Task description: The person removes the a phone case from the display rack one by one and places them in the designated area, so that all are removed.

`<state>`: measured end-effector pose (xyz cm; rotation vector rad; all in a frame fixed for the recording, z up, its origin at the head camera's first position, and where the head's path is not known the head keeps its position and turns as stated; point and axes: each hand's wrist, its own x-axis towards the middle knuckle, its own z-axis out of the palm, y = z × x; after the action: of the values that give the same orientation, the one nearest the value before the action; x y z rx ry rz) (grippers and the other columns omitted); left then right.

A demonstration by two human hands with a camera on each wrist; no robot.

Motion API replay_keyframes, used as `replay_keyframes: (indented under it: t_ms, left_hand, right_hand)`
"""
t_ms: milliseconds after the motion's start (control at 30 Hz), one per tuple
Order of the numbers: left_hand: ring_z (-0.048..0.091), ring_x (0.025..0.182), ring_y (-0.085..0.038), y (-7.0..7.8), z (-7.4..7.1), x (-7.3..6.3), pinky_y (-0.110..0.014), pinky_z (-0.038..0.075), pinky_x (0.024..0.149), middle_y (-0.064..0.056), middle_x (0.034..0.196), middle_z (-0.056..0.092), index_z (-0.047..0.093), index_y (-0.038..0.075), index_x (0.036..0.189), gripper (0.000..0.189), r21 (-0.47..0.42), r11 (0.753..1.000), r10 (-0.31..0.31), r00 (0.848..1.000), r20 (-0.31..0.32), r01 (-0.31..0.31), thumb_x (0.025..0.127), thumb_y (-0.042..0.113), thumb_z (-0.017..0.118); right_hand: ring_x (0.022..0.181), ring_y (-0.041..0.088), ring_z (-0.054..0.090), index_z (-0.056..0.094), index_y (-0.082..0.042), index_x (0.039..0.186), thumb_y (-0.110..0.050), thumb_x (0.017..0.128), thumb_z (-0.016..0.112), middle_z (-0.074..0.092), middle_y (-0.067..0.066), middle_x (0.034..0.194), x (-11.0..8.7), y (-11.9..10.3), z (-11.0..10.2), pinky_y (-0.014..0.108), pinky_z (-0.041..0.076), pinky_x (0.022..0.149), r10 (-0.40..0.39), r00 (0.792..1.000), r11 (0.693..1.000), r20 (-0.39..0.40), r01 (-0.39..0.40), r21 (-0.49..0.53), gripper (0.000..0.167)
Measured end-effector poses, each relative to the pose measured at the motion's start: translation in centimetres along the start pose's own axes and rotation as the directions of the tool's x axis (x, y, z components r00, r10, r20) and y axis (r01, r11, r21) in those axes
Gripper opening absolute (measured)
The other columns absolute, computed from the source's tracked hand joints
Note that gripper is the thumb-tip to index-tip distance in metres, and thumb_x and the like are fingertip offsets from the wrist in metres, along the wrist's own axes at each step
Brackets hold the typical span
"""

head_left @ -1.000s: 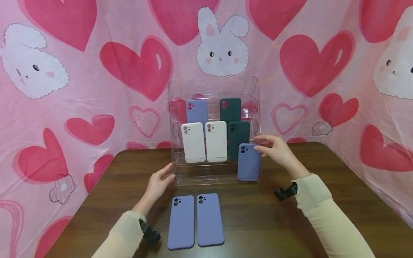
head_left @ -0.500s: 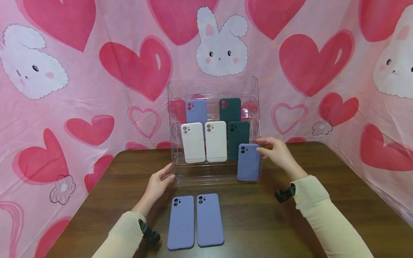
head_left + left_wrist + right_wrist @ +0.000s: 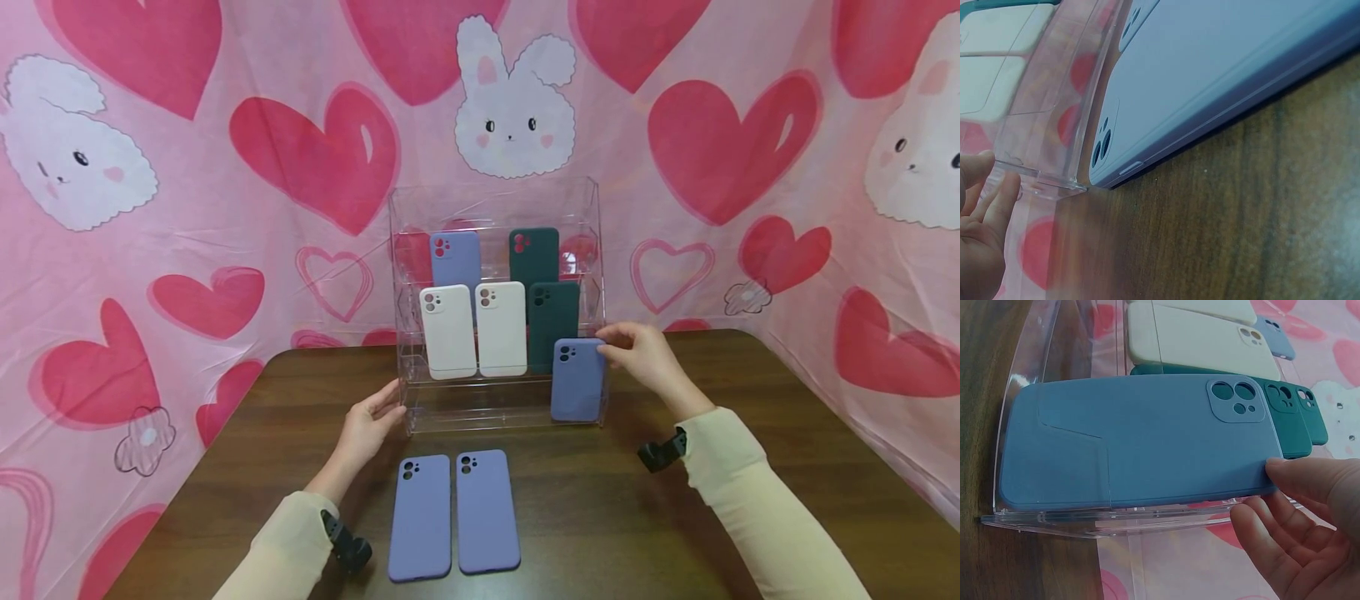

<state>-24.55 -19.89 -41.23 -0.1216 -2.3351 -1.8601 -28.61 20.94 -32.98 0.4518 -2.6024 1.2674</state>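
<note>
Thumb and fingers of my right hand (image 3: 637, 358) pinch the upper right corner of a lavender phone case (image 3: 577, 379). That case stands at the right end of the lowest tier of a clear acrylic display rack (image 3: 480, 417); in the right wrist view its lower part (image 3: 1060, 444) sits behind the rack's front lip. My left hand (image 3: 367, 429) touches the rack's lower left side with fairly straight fingers (image 3: 1000, 203). Two more lavender cases, a left one (image 3: 420, 517) and a right one (image 3: 487, 512), lie side by side on the table before the rack.
The middle tier holds two white cases, left (image 3: 450, 332) and right (image 3: 502, 329), and a dark green case (image 3: 553, 325). Behind them stand a lavender case (image 3: 456, 258) and a green case (image 3: 534, 257). A pink heart-patterned cloth (image 3: 300, 50) hangs behind the wooden table (image 3: 300, 392).
The lavender case under my right hand has settled slightly lower in the lowest tier. My right hand has shifted slightly right and down to its corner. My left hand stays at the rack's side.
</note>
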Motion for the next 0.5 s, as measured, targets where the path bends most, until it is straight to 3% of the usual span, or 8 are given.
replay_keyframes:
  t_ms: [200, 500]
  left_hand:
    - [0.051, 0.111, -0.037, 0.0, 0.0, -0.1, -0.031, 0.051, 0.082, -0.023, 0.128, 0.05, 0.048, 0.0, 0.132, 0.047, 0.013, 1.0, -0.003, 1.0, -0.001, 0.003, 0.087, -0.006, 0.058]
    - [0.051, 0.111, -0.038, 0.0, 0.0, -0.1, -0.032, 0.051, 0.083, -0.023, 0.128, 0.049, 0.048, 0.0, 0.132, 0.047, 0.0, 1.0, 0.023, 1.0, 0.006, -0.023, 0.087, -0.006, 0.058]
  right_hand:
    - [0.073, 0.033, 0.064, 0.064, 0.004, 0.103, -0.007, 0.085, 0.066, 0.065, 0.019, 0.094, -0.1, -0.1, -0.1, 0.033, 0.057, 0.063, -0.013, 1.0, 1.0, -0.002, 0.013, 0.003, 0.022]
    - [0.071, 0.03, 0.065, 0.065, 0.004, 0.103, -0.009, 0.086, 0.066, 0.066, 0.017, 0.09, -0.1, -1.3, -0.5, 0.027, 0.055, 0.062, -0.026, 0.999, 1.0, -0.023, 0.026, -0.008, 0.022]
